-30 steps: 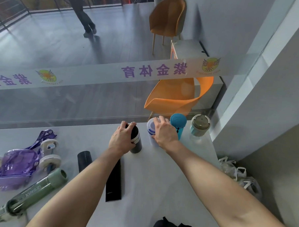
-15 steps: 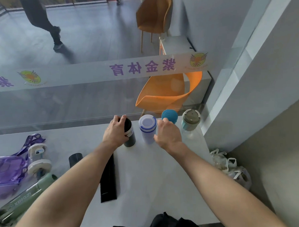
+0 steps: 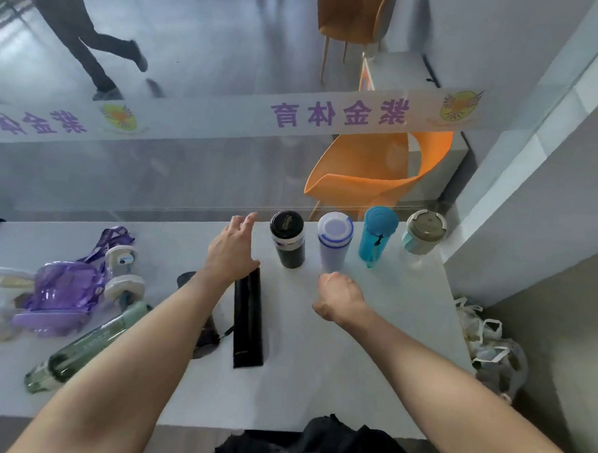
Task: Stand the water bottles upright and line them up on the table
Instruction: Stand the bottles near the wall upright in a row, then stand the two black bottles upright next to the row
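Several bottles stand upright in a row at the table's far edge: a black flask [image 3: 287, 241], a white bottle with blue rings [image 3: 334, 241], a teal bottle [image 3: 377, 235] and a clear bottle with a beige lid [image 3: 422, 233]. My left hand [image 3: 233, 254] is open just left of the black flask, not touching it. My right hand [image 3: 337, 294] is loosely curled and empty in front of the white bottle. A long black bottle [image 3: 249, 321] lies flat under my left wrist. A green glass bottle [image 3: 87, 345] lies on its side at the left.
A purple bottle [image 3: 60, 293] with a strap and a white-capped bottle [image 3: 122, 270] lie at the left. A dark cup [image 3: 185, 279] is partly hidden by my left forearm. A glass wall runs behind the table [image 3: 370, 366]. A black bag [image 3: 319, 443] sits at the near edge.
My left hand has let go of the black flask and opened to its left. My right hand has pulled back from the row toward me. The view has tilted down.
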{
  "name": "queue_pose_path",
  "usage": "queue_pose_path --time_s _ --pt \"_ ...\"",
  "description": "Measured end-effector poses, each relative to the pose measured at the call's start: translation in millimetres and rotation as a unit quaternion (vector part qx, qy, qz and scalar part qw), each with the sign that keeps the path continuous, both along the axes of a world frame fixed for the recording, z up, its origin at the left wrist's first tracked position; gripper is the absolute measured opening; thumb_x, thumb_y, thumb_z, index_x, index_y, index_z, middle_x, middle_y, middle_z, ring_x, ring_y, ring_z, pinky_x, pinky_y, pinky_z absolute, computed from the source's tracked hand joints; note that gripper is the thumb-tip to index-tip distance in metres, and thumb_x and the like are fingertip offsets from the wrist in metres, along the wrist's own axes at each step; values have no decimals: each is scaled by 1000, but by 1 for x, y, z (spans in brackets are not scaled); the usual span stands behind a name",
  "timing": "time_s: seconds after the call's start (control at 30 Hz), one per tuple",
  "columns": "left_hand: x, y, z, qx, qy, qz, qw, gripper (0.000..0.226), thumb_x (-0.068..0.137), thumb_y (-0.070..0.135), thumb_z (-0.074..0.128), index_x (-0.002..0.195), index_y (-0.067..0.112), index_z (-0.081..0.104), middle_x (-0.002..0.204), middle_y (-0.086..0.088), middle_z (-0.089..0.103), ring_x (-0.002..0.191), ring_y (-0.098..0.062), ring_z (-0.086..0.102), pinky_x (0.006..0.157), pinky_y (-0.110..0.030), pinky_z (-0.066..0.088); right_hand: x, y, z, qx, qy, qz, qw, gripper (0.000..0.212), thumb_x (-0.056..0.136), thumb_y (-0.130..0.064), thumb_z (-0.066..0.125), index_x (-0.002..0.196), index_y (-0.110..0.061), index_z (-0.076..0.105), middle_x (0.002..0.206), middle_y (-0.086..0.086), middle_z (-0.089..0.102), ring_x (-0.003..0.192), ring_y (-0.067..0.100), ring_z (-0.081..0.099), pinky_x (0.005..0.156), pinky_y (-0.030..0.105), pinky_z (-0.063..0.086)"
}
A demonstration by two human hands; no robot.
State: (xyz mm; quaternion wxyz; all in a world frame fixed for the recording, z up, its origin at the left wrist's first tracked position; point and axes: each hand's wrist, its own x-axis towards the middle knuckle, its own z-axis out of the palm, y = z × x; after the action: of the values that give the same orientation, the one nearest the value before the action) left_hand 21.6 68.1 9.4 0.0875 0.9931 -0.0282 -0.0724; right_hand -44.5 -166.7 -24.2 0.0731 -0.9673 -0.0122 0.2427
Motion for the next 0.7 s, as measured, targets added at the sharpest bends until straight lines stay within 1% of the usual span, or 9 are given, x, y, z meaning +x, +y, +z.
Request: queue_pose_path --time_s 0.07,0.17,0.27,0.3,0.33,0.4,0.5,0.6,0.7 --pt "-16 31 -5 2 22 42 999 104 84 36 87 168 24 26 157 -5 44 139 -31 54 99 -48 56 -4 24 -6 16 11 24 1000 35 96 -24 66 129 -12 67 126 13 71 117 34 70 94 38 57" --pt "-39 78 -18 16 69 93 993 78 90 33 76 160 23 43 147 -6 55 133 -31 59 102 -46 53 -10 61 -16 50 28 35 998 46 101 -47 61 130 -11 63 128 15 71 119 35 69 94 39 54" --pt "-62 112 -30 31 79 90 992 35 93 30 66 127 23 70 120 -5 72 112 -31 70 90 -41 55 -16 96 -28 86 56 6 995 61 100 -61 58 132 -9 56 128 16 69 118 37 67 92 41 52" --pt "-69 120 -34 39 78 91 992 26 93 34 65 116 23 71 110 -5 74 105 -32 72 85 -41 56 -18 106 -32 96 67 -9 993 67 98 -65 59 133 -9 54 128 16 69 119 37 67 92 42 52" --pt "-75 126 -38 46 84 97 991 25 94 41 65 110 22 70 105 -4 75 101 -32 73 83 -41 56 -21 116 -35 104 79 -26 991 73 94 -70 61 134 -9 53 130 15 68 120 37 66 94 42 52" --pt "-82 134 -47 58 124 113 984 45 94 62 62 115 22 65 105 -6 76 102 -33 73 85 -42 57 -28 134 -41 110 101 -54 987 88 87 -77 66 138 -8 50 133 14 67 124 36 65 97 43 52" --pt "-84 140 -61 81 209 135 965 90 87 91 45 139 18 54 125 -11 75 117 -35 72 94 -46 57 -38 151 -51 103 137 -91 981 103 74 -76 80 143 -8 44 138 13 66 128 35 64 99 44 53" --pt "-87 138 -74 94 233 131 959 109 85 96 41 152 9 45 134 -11 73 123 -34 71 96 -45 55 -53 158 -62 90 159 -125 975 106 67 -68 88 144 -12 42 136 10 66 125 34 66 96 43 54" --pt "-88 133 -84 95 241 136 956 126 81 96 48 160 -1 31 137 -10 72 126 -33 70 97 -44 54 -66 162 -68 97 154 -159 970 95 70 -63 85 139 -13 44 131 8 67 120 33 66 89 40 54"
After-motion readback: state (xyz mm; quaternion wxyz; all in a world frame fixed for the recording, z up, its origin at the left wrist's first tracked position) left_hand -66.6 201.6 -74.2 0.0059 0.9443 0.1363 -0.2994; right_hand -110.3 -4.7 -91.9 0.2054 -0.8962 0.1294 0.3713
